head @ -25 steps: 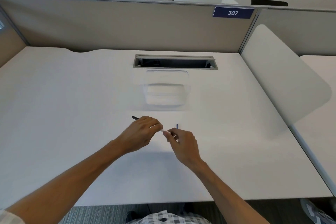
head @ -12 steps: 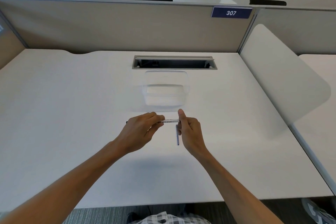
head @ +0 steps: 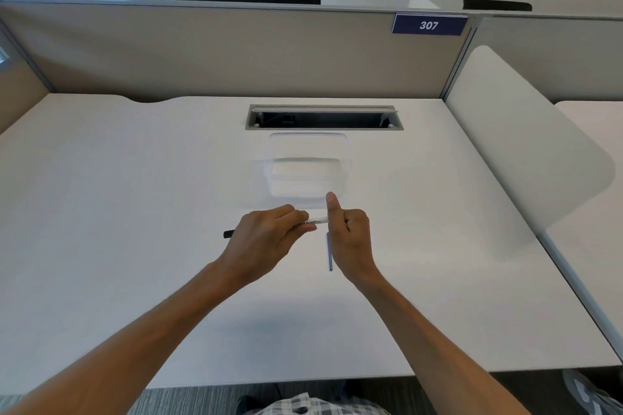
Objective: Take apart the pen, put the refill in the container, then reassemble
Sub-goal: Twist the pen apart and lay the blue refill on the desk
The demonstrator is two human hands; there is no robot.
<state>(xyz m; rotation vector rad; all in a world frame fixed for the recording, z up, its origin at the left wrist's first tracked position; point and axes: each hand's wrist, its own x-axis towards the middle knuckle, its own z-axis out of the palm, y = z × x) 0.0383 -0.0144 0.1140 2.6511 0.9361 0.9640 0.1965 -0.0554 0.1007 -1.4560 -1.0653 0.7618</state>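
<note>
- The left hand (head: pixel 266 239) is gripping the white, black-capped marker pen (head: pixel 312 222).
- The right hand (head: pixel 349 239) is holding its other end, thumb up.
- A thin dark refill (head: pixel 329 251) is lying beside the right hand on the white desk (head: pixel 135 212).

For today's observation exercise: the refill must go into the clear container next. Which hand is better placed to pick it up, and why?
Probably the right hand. The refill lies on the desk right beside it, and the container sits just beyond. The left hand grips the pen barrel and is farther from the refill.
</note>
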